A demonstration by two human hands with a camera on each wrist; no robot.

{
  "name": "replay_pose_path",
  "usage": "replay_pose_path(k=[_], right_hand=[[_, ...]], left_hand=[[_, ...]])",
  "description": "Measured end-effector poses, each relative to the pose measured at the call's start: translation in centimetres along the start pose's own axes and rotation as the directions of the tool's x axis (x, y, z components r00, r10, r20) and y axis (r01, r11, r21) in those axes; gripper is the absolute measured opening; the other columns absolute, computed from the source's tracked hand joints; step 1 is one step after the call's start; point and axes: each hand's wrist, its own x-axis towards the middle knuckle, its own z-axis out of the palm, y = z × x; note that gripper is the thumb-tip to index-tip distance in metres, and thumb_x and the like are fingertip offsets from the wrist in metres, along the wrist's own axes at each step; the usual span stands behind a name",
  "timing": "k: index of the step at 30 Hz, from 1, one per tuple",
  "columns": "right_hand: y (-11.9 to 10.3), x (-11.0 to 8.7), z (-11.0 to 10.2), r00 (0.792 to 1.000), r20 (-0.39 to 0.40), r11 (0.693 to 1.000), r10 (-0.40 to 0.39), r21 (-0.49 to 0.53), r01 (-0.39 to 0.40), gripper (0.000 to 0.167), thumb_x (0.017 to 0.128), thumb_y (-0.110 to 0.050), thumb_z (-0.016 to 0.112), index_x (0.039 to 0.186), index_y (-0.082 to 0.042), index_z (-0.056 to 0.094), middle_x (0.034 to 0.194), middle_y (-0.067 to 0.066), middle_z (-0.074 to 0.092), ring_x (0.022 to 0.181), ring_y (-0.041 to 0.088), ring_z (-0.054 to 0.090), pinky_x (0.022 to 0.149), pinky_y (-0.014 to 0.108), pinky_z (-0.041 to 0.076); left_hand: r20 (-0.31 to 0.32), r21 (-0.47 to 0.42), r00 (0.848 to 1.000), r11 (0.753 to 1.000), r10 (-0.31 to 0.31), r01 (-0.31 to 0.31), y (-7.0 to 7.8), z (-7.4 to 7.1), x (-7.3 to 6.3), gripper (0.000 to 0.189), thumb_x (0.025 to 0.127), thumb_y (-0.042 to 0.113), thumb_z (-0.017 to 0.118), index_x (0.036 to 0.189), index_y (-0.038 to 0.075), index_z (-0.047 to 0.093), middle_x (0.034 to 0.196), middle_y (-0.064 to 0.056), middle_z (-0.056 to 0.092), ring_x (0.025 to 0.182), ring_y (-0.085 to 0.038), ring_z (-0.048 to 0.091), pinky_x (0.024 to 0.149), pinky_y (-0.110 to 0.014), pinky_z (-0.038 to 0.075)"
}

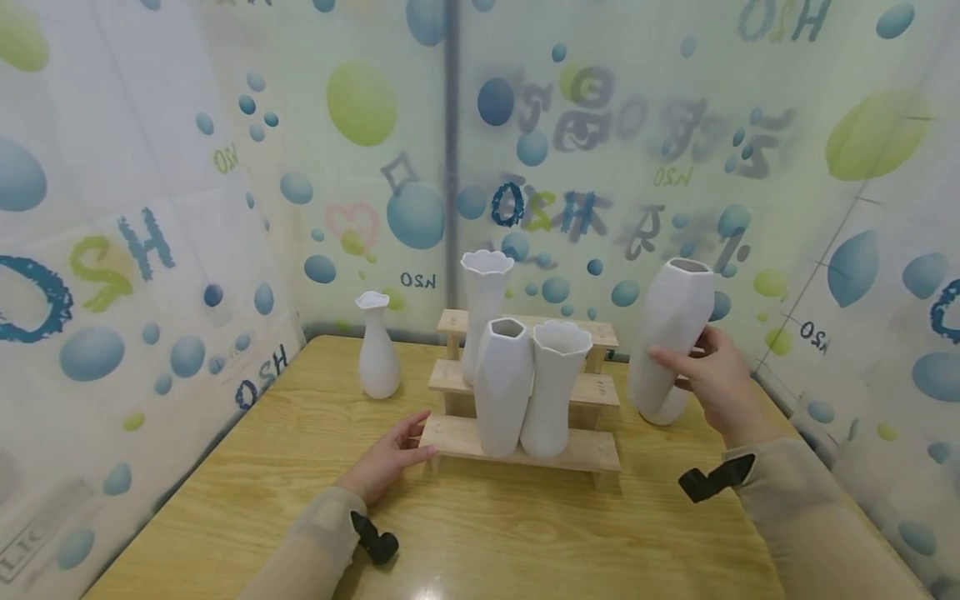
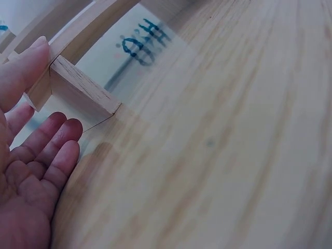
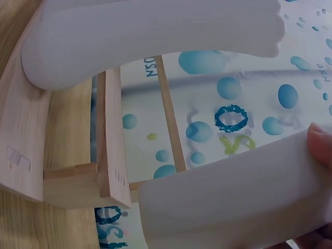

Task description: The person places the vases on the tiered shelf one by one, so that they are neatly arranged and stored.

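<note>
Closest to us, at about 7 o'clock in the head view, our left hand (image 1: pixel 390 461) lay flat on the wooden table (image 1: pixel 247 467) with relaxed, straight fingers, holding nothing, the fingertips touching the left end of the bottom step of the little wooden stepped rack (image 1: pixel 592 450). The left wrist view showed the same thing: our thumb against the corner of the rack's leg (image 2: pixel 83 91) and the other fingers (image 2: pixel 49 150) spread loosely on the tabletop. On that bottom step, dead centre, a faceted white vase (image 1: pixel 502 387) and a wavy-rimmed white vase (image 1: pixel 553 390) stood upright, touching each other. Over at 3 o'clock our right hand (image 1: pixel 712 379) was wrapped around a big faceted white vase (image 1: pixel 671 337), thumb on its front and fingers behind; it was tilted a bit, leaning top-right, with its base right at the table just beside the rack. We couldn't tell whether the base actually rested on the wood. Further back, a tall slim vase with a scalloped lip (image 1: pixel 483 304) stood on a higher step, and at 11 o'clock a small bottle-shaped vase (image 1: pixel 377 350) sat on the table, well apart from the rack. Behind it all were the bubble-printed walls (image 1: pixel 360 150).
</note>
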Motion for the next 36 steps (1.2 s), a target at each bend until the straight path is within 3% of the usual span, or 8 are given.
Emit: replay_pose_path(k=[12, 25, 36], right_hand=[[-0.6, 0.9, 2.0, 0.999, 0.047, 0.999, -0.017, 0.044, 0.015, 0.083, 0.085, -0.038, 0.073, 0.146, -0.003, 0.029, 0.137, 0.020, 0.041, 0.118, 0.033, 0.045, 0.089, 0.053, 0.044], [-0.8, 1.9, 4.0, 1.000, 0.023, 0.998, -0.013, 0.057, 0.012, 0.081, 0.082, -0.038, 0.076, 0.143, -0.004, 0.035, 0.132, 0.018, 0.045, 0.114, 0.030, 0.047, 0.086, 0.047, 0.047], [-0.9, 2.5, 5.6, 0.995, 0.069, 0.992, -0.067, 0.114, 0.059, 0.074, 0.083, -0.033, 0.077, 0.139, -0.003, 0.039, 0.127, 0.015, 0.047, 0.108, 0.027, 0.050, 0.084, 0.044, 0.049]], left_hand=[[0.004, -0.003, 1.000, 1.000, -0.004, 0.004, 0.0, 0.0, 0.0, 0.074, 0.088, 0.029, 0.071, 0.149, 0.016, 0.032, 0.130, -0.013, 0.047, 0.113, -0.026, 0.047, 0.100, -0.044, 0.035], [0.017, -0.002, 1.000, 1.000, 0.000, 0.000, 0.1, -0.1, 0.0, 0.074, 0.089, 0.028, 0.070, 0.150, 0.015, 0.030, 0.132, -0.015, 0.045, 0.115, -0.027, 0.046, 0.101, -0.045, 0.035], [0.009, 0.010, 1.000, 1.000, -0.002, 0.002, 0.1, -0.1, -0.1, 0.075, 0.088, 0.030, 0.071, 0.149, 0.015, 0.031, 0.132, -0.013, 0.047, 0.114, -0.027, 0.047, 0.101, -0.046, 0.035]])
